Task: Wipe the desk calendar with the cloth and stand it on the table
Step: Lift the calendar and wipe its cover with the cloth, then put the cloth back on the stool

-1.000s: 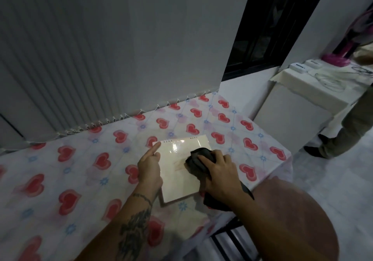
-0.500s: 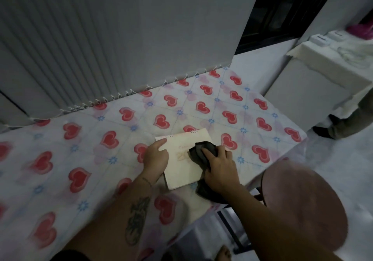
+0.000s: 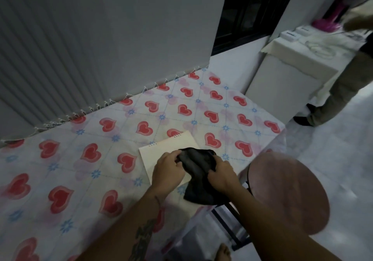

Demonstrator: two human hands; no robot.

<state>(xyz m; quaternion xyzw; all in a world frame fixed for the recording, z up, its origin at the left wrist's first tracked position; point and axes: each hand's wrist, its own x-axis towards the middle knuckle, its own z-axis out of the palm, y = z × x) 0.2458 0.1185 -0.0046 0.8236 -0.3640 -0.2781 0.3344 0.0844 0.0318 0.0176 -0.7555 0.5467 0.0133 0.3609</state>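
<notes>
Two hands: both grip the dark cloth [image 3: 198, 175] above the near counter edge
Left hand [image 3: 168, 171]: fingers curled into the cloth's left side
Right hand [image 3: 223, 177]: closed over its right side
Desk calendar [image 3: 167, 148]: lies flat on the heart-print tablecloth [image 3: 84, 159], near part hidden under hands and cloth
Counter [image 3: 268, 133]: against vertical blinds
Round stool [image 3: 288, 192]: just right of the counter

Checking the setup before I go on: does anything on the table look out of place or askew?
Nothing is spilled or damaged. The desk calendar lies flat, askew to the table edge, not standing. Both hands, left hand and right hand, grip the dark cloth above it.
</notes>
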